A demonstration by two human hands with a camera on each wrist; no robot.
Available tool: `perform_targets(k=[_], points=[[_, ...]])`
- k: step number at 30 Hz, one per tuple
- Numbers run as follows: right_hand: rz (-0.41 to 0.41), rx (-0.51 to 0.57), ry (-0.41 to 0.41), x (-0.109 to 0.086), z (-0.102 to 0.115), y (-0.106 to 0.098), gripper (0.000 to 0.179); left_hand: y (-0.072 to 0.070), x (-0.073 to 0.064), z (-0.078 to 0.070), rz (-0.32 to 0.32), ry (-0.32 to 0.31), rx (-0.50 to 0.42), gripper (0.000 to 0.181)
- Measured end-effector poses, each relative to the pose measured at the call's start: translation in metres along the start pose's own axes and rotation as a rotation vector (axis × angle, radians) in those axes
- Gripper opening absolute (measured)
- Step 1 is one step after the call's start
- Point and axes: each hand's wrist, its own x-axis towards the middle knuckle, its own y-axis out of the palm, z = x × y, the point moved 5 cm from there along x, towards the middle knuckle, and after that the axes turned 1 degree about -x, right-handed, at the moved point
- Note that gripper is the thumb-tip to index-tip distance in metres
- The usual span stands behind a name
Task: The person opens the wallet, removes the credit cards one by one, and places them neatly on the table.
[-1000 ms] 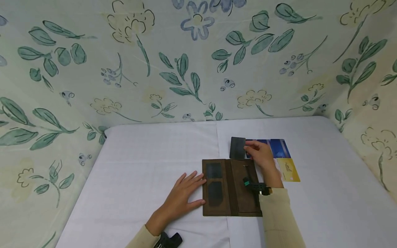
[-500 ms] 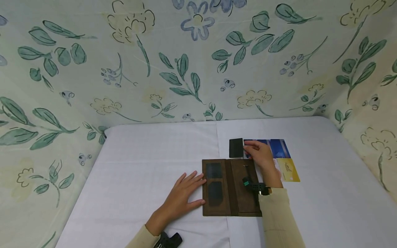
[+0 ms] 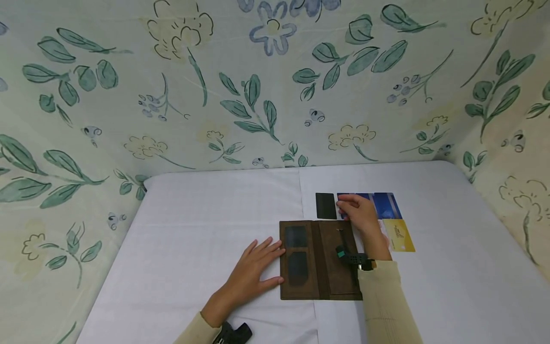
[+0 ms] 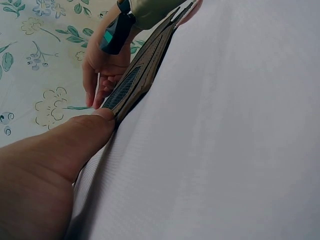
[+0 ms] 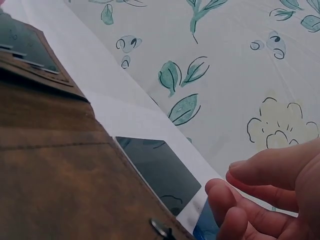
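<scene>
A brown wallet (image 3: 324,282) lies unfolded on the white-covered table, with clear windows in its left half. My left hand (image 3: 251,274) rests beside it, fingers spread, fingertips and thumb touching its left edge. Just beyond the wallet's top edge a black card (image 3: 326,206) lies flat. My right hand (image 3: 362,217) hovers right of that card, a small gap between them. In the right wrist view its thumb and fingers hold nothing, and the dark card (image 5: 160,170) lies apart from them. Blue cards (image 3: 387,205) sit partly under the right hand.
A yellow card (image 3: 399,235) lies below the blue ones, right of the right wrist. Each wrist wears a black camera, the left one (image 3: 234,333) near the bottom edge. Floral cloth (image 3: 258,95) hangs behind the table (image 3: 206,215).
The black card, first tilted in the right hand's fingers, has come down flat on the table, slightly left, and been let go. The left hand and wallet have stayed put.
</scene>
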Motion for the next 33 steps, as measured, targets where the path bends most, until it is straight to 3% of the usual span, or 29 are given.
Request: perform_targets(k=[8, 24, 33], points=[[0.042, -0.022, -0.048, -0.003, 0.008, 0.009, 0.033, 0.001, -0.001, 0.000, 0.001, -0.002, 0.010, 0.067], [0.287, -0.008, -0.150, -0.016, 0.033, 0.059, 0.024, 0.001, -0.001, 0.001, -0.013, 0.006, -0.008, 0.066], [0.361, -0.175, -0.145, -0.021, 0.034, 0.069, 0.019, 0.000, 0.000, 0.001, -0.007, 0.000, -0.027, 0.066]])
